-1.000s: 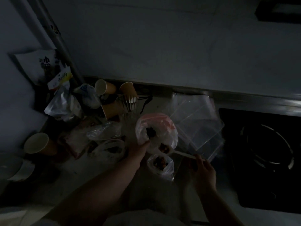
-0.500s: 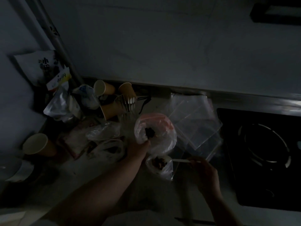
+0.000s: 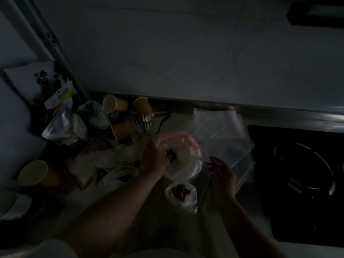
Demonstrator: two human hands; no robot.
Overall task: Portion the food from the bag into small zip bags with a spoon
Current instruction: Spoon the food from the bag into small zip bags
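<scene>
Landmark is the stove (image 3: 297,170), the black hob at the right of the counter. It's very dim, so read all of this loosely.

Stack of empty zip bags (image 3: 221,135): lies flat just left of the stove. Clear film, slick and floppy, and the sheets probably cling together. Peel one off by a corner or by the zip strip, never the middle.

Food bag (image 3: 182,155): next left of the stack, thin pale plastic with a pink tint on its far side and dark food in the mouth. It's soft and won't stand up alone. Your left hand (image 3: 154,159) has its fingers curled round the near-left rim, propping the mouth open. Rim is the right place to hold; squeeze the belly and the contents shift.

Small zip bag (image 3: 181,194): nearer you than the food bag, left of the stove, already holding a brownish portion. It's light and slumped, with its mouth up. Neither hand touches it, so a nudge likely tips it. Lift it by the top edge.

Spoon (image 3: 197,157): pale, thin, probably plastic and nearly weightless. Your right hand (image 3: 222,174) pinches the handle end, and the bowl end reaches toward the food bag's mouth. Can't tell if it's loaded.
</scene>
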